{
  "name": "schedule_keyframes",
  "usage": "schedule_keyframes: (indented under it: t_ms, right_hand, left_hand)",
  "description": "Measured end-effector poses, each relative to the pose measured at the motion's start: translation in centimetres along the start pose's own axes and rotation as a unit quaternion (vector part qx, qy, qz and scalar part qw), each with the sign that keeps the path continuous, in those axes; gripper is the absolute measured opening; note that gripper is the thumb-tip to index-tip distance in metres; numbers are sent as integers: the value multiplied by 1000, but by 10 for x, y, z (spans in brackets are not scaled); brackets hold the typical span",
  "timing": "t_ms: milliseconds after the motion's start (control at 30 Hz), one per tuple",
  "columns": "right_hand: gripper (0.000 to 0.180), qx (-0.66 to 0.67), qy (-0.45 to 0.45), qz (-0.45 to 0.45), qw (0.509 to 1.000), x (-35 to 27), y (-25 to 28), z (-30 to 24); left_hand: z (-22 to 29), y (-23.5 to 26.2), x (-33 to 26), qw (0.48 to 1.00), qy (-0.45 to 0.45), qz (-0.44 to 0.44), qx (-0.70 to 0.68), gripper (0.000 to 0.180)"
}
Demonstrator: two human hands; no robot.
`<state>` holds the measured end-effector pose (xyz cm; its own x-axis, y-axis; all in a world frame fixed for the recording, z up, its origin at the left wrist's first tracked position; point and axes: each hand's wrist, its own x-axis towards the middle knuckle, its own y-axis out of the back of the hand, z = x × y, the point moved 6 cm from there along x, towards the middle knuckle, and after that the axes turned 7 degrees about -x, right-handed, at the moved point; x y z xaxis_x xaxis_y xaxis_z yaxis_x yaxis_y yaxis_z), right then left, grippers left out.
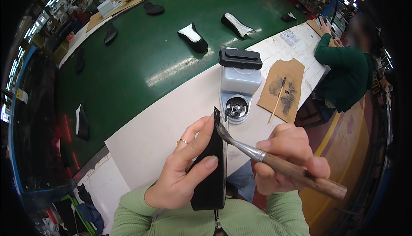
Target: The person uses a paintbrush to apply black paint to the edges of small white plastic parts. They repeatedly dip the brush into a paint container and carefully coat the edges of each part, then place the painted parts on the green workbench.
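My left hand [184,163] grips a black shoe insole [210,180] on edge in front of my chest, thumb on its near face. A wooden-handled paint brush [300,176] is pinched in the fingers of my right hand [287,154]. Its dark, wet-looking bristles touch the insole's edge close to the upper tip. Just beyond stands a translucent glue dispenser [241,81] with a black lid; the round cup at its front holds dark, shiny liquid [237,107].
A stained cardboard piece [285,85] with a thin stick [278,100] lies to the right. White paper [150,146] covers my table edge. Beyond, a green conveyor belt [128,81] carries several insoles [193,37]. A co-worker in a green sleeve [343,51] sits at the right, another works far left.
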<state>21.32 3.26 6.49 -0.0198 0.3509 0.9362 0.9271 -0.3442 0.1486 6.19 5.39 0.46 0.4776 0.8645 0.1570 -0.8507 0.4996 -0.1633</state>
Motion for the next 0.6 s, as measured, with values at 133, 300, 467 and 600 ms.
schedule_keyframes:
  t_ms: [133, 300, 467, 600]
  right_hand:
    - [68, -3, 15, 4, 1000, -1, -2, -1]
    - [65, 0, 14, -3, 1000, -2, -3, -2]
    - [64, 3, 1, -14, 1000, -3, -4, -3]
    - [66, 46, -13, -40, 998, -6, -1, 5]
  left_hand:
    - [-1, 1, -1, 1000, 12, 7, -14, 62]
    - [-2, 1, 0, 999, 16, 13, -39, 61]
    - [-4, 2, -1, 998, 34, 18, -58, 62]
    - [-6, 4, 2, 996, 58, 25, -68, 63]
